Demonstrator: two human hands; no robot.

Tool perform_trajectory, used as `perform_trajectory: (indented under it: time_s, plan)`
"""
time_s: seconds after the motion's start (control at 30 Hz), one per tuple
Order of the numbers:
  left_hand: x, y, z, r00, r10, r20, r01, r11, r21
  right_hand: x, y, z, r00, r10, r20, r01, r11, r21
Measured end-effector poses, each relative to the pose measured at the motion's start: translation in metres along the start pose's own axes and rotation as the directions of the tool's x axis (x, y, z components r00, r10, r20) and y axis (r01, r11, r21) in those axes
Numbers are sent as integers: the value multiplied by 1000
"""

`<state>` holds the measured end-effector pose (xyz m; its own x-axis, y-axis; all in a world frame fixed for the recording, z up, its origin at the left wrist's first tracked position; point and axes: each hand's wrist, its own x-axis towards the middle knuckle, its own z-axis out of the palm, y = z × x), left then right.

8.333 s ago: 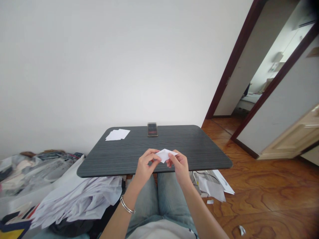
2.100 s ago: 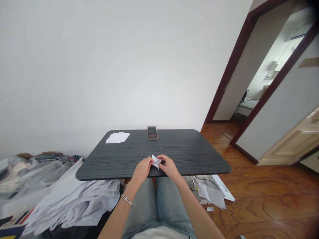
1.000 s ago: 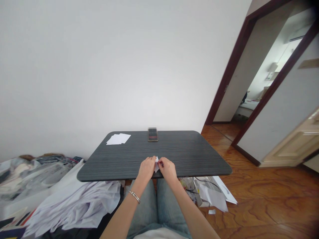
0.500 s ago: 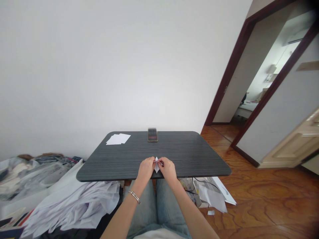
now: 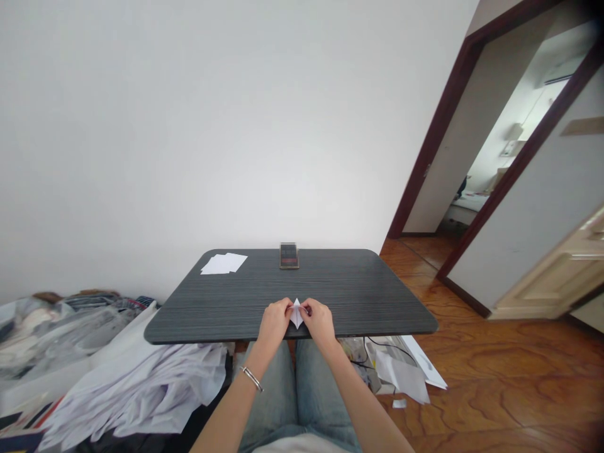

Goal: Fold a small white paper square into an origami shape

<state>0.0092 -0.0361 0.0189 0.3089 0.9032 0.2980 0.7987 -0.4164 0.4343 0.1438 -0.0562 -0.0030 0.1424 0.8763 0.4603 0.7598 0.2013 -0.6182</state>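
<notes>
Folded white paper (image 5: 296,315) sits between left hand (image 5: 274,322) and right hand (image 5: 319,322), each pinching one side; likely near weightless, stiff along creases, easily crumpled, so best held lightly by the side flaps.

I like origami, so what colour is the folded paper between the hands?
The folded paper is white, as the head view shows.

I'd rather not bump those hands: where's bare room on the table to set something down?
The table is bare right of the phone and right hand, and between the white sheets and left hand. Front centre is crowded: both hands hold folded paper.
</notes>
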Motion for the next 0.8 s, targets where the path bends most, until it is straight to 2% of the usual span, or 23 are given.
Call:
perform_trajectory:
  time_s: [0.47,0.8]
  plan:
    - [-3,10,8,993,-71,-89,68,997,-37,0,1,2,999,40,-14,-40,999,5]
    - [-2,10,9,998,-52,-46,50,998,-43,-1,-1,3,998,54,-10,-55,996,-75]
